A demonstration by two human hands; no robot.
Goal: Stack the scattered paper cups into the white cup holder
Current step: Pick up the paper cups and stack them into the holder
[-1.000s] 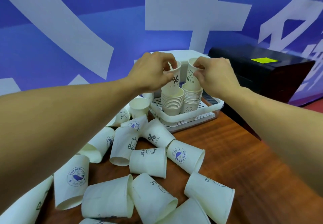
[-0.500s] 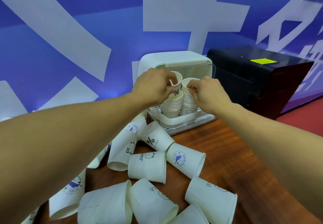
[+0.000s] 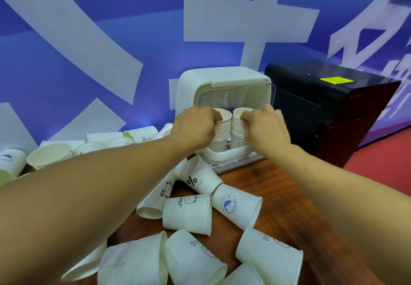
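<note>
The white cup holder (image 3: pixel 222 80) stands at the back of the wooden table, its clear lid raised. Two stacks of paper cups stand side by side in its tray (image 3: pixel 224 154). My left hand (image 3: pixel 195 126) grips the top of the left stack (image 3: pixel 222 126) with curled fingers. My right hand (image 3: pixel 264 126) grips the top of the right stack (image 3: pixel 238 126) the same way. Several loose paper cups (image 3: pixel 189 211) lie on their sides across the table in front, some under my left forearm.
A black box (image 3: pixel 329 106) with a yellow sticker stands right of the holder. A blue and white banner wall rises right behind the table. More cups (image 3: pixel 51 155) lie at the far left. Bare wood (image 3: pixel 295 213) shows at the right, red floor beyond.
Both hands pushed their cups down onto the two stacks in the holder. The cups now sit flush with the stacks. The view tilted up a little.
</note>
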